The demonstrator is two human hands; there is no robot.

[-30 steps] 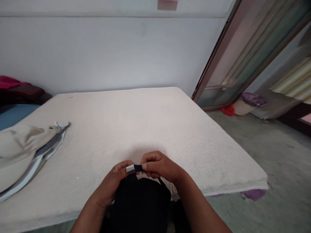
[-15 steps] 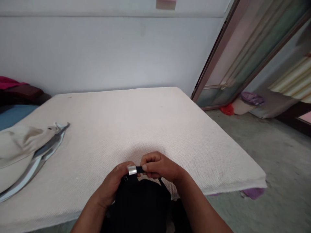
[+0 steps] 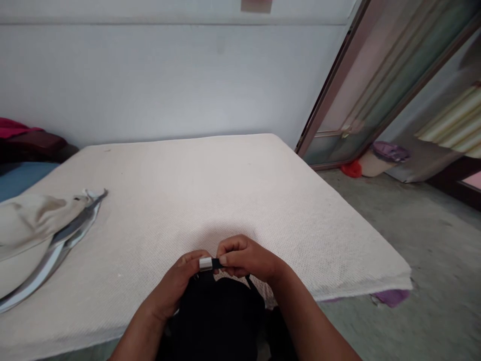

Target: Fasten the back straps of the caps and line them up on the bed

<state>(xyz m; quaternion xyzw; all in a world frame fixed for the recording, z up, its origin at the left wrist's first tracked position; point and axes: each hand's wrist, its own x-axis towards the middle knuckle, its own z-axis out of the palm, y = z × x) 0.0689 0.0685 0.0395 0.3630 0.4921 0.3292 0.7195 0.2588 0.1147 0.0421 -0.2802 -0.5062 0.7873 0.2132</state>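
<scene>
Buckle x1 (image 3: 205,264), L hand (image 3: 178,281) fingers clamped on it; R hand (image 3: 250,258) fingers pinch 1 blk strap (image 3: 215,263).

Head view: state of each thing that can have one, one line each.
Left hand: closed, gripping at the metal buckle
Right hand: closed, pinching the black strap
Metal buckle: held; latched or not, can't tell
Black strap: short stretch showing between buckle and right fingers
Black fabric item: below the hands, partly out of frame
Beige cap: lying at left, partly out of frame
Bin: lined with a purple bag
</scene>
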